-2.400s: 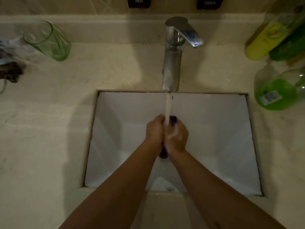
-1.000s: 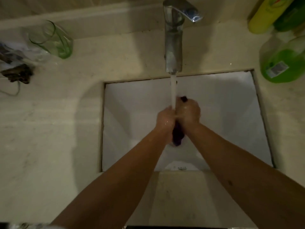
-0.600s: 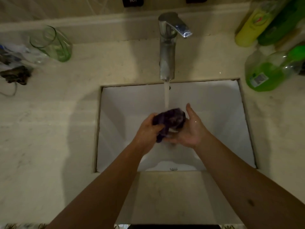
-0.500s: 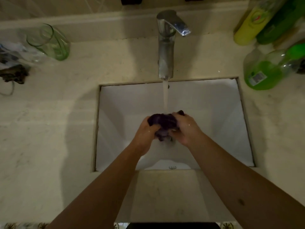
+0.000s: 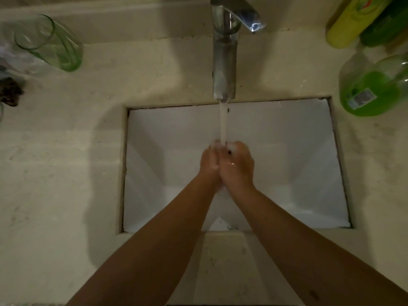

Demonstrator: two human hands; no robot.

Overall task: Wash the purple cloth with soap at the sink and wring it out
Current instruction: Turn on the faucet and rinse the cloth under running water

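Note:
My left hand (image 5: 209, 165) and my right hand (image 5: 238, 167) are pressed together over the middle of the white sink (image 5: 298, 151), under the running water stream (image 5: 223, 122) from the chrome faucet (image 5: 225, 58). The purple cloth (image 5: 229, 152) is squeezed between both palms; only a tiny dark speck of it shows between the fingers. White suds sit on the fingertips where the water lands.
A green drinking glass (image 5: 55, 45) lies on the beige counter at the back left, with dark clutter (image 5: 8, 91) beside it. Yellow bottle (image 5: 348, 25) and green soap bottle (image 5: 373, 93) stand at the back right.
Half a second ago the bunched cloth showed between my hands; now both hands have closed tight around it under the stream, hiding it. The view has tilted down slightly.

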